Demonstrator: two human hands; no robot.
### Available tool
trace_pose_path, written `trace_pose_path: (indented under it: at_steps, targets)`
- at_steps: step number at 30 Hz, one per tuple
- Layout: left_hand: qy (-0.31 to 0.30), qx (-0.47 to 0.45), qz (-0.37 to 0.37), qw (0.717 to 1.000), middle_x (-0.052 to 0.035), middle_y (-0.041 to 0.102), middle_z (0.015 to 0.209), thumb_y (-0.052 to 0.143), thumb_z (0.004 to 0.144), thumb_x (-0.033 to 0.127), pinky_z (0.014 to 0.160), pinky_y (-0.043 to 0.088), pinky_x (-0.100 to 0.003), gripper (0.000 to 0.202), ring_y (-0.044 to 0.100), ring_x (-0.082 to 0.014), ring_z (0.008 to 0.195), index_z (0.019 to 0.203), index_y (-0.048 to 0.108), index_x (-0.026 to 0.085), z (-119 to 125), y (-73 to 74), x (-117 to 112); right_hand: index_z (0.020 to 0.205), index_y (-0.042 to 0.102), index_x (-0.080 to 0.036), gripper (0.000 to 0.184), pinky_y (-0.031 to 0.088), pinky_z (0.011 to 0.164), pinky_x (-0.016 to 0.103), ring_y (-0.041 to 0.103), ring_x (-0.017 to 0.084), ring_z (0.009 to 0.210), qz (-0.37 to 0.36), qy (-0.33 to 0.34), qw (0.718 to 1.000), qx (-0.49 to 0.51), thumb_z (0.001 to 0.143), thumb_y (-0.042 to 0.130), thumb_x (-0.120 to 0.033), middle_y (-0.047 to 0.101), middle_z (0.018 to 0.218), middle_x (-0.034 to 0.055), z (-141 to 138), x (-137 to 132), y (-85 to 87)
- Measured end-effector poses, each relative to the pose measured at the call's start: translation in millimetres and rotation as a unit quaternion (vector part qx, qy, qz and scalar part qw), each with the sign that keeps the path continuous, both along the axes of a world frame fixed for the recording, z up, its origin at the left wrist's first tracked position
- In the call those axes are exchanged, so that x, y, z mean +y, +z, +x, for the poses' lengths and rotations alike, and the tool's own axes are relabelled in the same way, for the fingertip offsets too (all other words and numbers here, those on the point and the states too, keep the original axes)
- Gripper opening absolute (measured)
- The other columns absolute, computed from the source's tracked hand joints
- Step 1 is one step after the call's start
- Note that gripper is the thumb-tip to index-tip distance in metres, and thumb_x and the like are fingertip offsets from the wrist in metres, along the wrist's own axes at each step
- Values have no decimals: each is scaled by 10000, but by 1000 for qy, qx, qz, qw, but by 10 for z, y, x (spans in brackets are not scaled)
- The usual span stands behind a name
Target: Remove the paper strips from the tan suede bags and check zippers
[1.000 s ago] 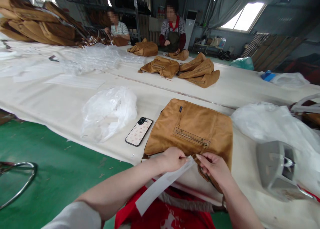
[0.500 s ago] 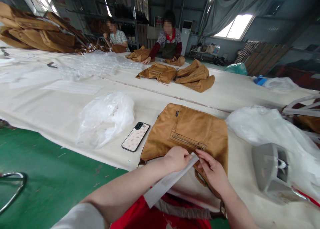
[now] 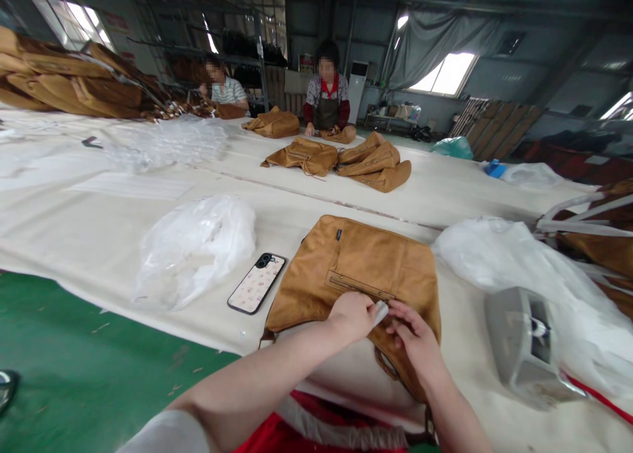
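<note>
The left hand [image 3: 352,313] pinches white paper [image 3: 380,314] over the brown bag [image 3: 363,254] on the table [image 3: 277,210]; whether the right hand [image 3: 414,333] grips anything, I can't tell. The strap [image 3: 339,432] looks wrapped already, the paper not yet fastened.

one bag [image 3: 366,255] lies at the near edge of the table [image 3: 99,235], a phone [image 3: 257,283] just left of it, plastic film [image 3: 202,242] left of the phone. right of the bag, toward the near edge, stands a device [image 3: 512,341], plastic sheeting [image 3: 479,248] behind it. other bags [image 3: 374,166] lie toward the far edge, a heap [image 3: 84,84] at far left.
</note>
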State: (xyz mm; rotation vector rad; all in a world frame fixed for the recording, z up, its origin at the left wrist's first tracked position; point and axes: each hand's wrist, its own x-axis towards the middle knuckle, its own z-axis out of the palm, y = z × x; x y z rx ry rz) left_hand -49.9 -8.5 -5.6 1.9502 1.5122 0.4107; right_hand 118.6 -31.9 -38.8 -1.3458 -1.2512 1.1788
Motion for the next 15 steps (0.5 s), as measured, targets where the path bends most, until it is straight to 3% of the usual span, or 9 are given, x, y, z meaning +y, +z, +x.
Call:
trace_pose_path:
  at_steps: [9, 15]
  targets:
    - [20, -57, -61, 996, -52, 686, 700, 417, 904, 528, 561, 360, -244, 515, 588, -179, 669, 803, 736, 137, -7, -151, -20, 1018, 669, -176, 365, 402, 471, 235, 572, 148, 636, -40, 7, 998, 45, 676, 691, -301, 670, 957, 61, 50, 20, 9]
    - [29, -107, -78, 991, -29, 655, 661, 472, 876, 470, 548, 341, -238, 435, 560, -158, 627, 767, 729, 136, 24, -212, 9, 989, 656, -189, 325, 380, 446, 235, 503, 116, 542, -24, -5, 999, 21, 674, 653, -268, 628, 841, 16, 13, 36, -8]
